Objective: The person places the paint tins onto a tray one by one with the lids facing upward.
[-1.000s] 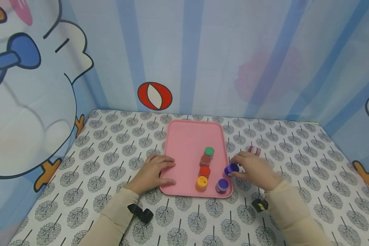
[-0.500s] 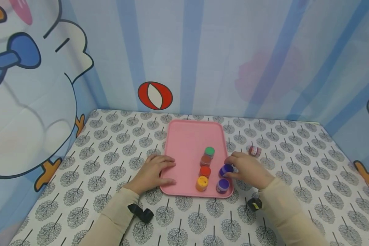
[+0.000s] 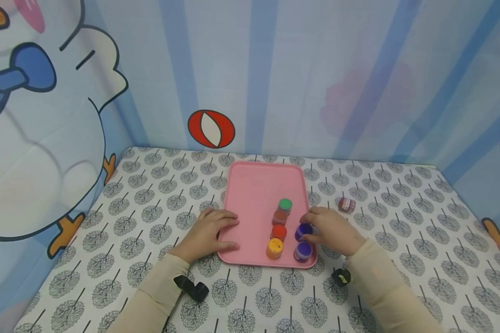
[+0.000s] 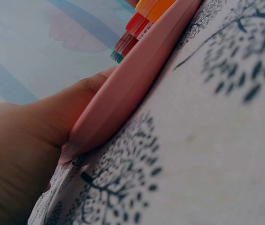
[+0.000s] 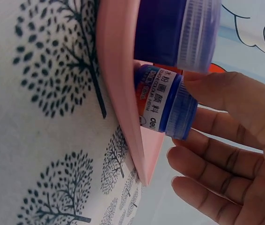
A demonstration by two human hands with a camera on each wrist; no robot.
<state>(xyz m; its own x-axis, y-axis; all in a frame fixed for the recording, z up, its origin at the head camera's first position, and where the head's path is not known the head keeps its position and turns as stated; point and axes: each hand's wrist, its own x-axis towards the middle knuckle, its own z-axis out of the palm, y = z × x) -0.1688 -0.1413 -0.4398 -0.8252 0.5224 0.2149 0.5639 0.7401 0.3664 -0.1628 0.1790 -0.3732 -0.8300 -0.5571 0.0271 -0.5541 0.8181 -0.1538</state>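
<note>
My right hand [image 3: 332, 230] pinches the lid of a blue paint jar [image 5: 156, 101] between thumb and index finger, the other fingers loosely bent. That jar stands upright on the pink tray [image 3: 254, 185], just inside its right rim. A purple paint jar [image 3: 303, 251] stands close in front of it. To the left, a row of paint jars runs away from me: yellow [image 3: 275, 248], red [image 3: 278, 232], brown [image 3: 280, 217] and green [image 3: 285, 206]. With thumb and fingers spread, my left hand [image 3: 208, 233] rests over the tray's left rim near the front corner.
A reddish paint jar [image 3: 346, 204] lies on its side on the tree-patterned tablecloth [image 3: 383, 222], right of the tray. A cartoon-printed curtain [image 3: 291, 83] hangs behind the table. Black wrist devices [image 3: 191, 288] sit at both cuffs.
My right hand has carried the blue jar leftward over the tray's right rim, from tilted to upright beside the purple jar. The left hand stays put.
</note>
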